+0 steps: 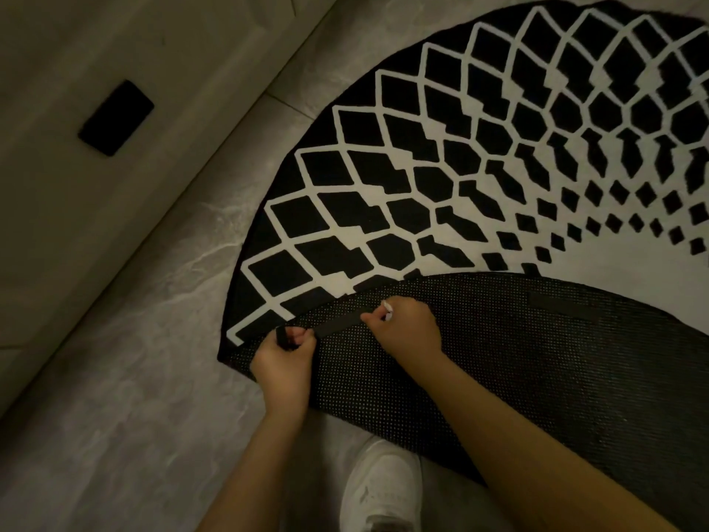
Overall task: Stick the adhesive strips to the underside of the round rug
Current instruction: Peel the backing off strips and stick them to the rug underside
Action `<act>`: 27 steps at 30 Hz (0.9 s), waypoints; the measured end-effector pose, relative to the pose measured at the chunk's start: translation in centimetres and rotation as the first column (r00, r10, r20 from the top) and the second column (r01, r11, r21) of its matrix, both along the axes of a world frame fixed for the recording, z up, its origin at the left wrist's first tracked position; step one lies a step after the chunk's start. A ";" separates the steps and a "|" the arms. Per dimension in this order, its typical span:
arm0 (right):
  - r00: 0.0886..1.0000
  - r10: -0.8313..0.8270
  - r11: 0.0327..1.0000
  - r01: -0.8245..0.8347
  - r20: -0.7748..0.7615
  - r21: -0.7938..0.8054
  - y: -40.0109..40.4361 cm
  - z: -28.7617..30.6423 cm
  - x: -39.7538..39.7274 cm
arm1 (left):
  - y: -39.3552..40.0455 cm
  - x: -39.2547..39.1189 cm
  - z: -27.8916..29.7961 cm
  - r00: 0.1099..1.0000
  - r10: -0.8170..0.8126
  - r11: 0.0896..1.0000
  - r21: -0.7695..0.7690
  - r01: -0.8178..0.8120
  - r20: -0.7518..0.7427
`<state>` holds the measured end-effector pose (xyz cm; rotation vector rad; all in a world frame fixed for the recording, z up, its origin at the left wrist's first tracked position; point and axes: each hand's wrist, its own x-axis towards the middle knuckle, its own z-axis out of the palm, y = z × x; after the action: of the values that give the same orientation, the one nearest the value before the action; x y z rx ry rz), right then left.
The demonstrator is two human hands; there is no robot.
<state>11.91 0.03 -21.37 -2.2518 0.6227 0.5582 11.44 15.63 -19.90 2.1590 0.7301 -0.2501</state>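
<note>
left grip (290, 345): pinching strip (337, 326) end, 9 o'clock
right grip (403, 324): pinching other end, probably its liner
risk: strip twists, wrinkles on rug (498, 370) underside

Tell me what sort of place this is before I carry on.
Most likely a room in a home. The floor is grey marble-look tile, a patterned black-and-white round rug lies on it with its near edge folded back, and a pale upholstered piece, probably a sofa, runs along the left.
</note>
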 end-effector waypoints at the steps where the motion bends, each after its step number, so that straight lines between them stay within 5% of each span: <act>1: 1.000 -0.005 1.000 0.005 -0.007 -0.014 0.0 0.0 0.1 | 0.1 0.1 0.0 1.000 0.015 1.000 0.018 -0.015 -0.004; 9: 0.981 0.132 0.991 -0.130 0.139 -0.021 2.4 1.7 0.0 | 1.1 0.8 -0.5 0.986 0.108 0.994 0.015 -0.107 -0.127; 17: 0.989 0.105 0.985 -0.117 -0.100 -0.124 3.3 0.9 0.9 | 1.2 0.8 -0.7 0.987 0.093 0.996 0.028 -0.090 -0.131; 27: 0.998 0.018 0.999 -0.020 -0.068 -0.030 0.5 -0.3 1.5 | 1.2 0.6 -0.7 0.988 0.050 0.999 0.019 -0.048 -0.149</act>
<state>13.45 0.48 -21.64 -2.2775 0.6477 0.6408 12.09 16.80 -20.62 2.1507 0.8713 -0.3854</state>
